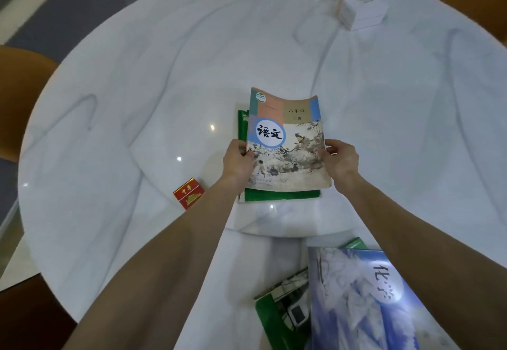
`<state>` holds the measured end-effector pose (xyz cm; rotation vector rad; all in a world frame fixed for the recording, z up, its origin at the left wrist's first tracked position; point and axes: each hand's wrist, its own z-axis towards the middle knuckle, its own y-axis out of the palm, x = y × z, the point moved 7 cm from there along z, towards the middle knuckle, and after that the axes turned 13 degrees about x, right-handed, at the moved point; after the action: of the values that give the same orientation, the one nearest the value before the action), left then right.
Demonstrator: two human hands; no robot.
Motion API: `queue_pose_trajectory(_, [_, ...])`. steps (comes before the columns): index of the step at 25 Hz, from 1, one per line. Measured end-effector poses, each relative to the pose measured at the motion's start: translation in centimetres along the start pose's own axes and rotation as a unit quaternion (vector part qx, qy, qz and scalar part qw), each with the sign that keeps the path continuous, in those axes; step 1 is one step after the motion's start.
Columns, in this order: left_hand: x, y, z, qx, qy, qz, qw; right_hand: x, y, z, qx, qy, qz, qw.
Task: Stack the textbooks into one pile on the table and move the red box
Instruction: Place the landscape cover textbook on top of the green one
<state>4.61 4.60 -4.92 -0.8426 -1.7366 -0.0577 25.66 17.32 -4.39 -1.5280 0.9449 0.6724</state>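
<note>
A Chinese-language textbook (288,141) with a painted cover lies over a green textbook (279,195) near the middle of the round table. My left hand (238,160) grips its left edge and my right hand (341,160) grips its right edge; its far end curves upward. A small red box (188,192) lies flat on the table to the left of the pile, apart from my left forearm. Close to me at the bottom right, a blue textbook (365,300) lies on top of another green textbook (282,311).
The white marbled table (137,102) has a raised round centre plate. A white tissue box (359,6) stands at the far right. Orange-brown chairs (16,97) stand around the table's left and far edges.
</note>
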Motion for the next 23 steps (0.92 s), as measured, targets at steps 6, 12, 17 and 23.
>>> queue_pose_trajectory(6, [-2.0, -0.4, -0.3, 0.020, -0.003, 0.021, 1.000, 1.5, 1.2, -0.2, -0.007, -0.019, -0.031, 0.999])
queue_pose_trajectory(12, [-1.7, -1.4, 0.5, 0.043, 0.079, 0.166, 0.982, 1.3, 2.3, 0.0, -0.016, -0.035, -0.091, 0.995])
queue_pose_trajectory(17, [-2.0, -1.2, 0.1, 0.033, 0.128, 0.313, 0.941, 1.2, 2.7, 0.1, -0.014, -0.053, -0.115, 0.992])
queue_pose_trajectory(23, [-2.5, -1.2, -0.4, 0.037, 0.133, 0.346, 0.928, 1.0, 3.1, 0.1, -0.031, -0.056, -0.131, 0.989])
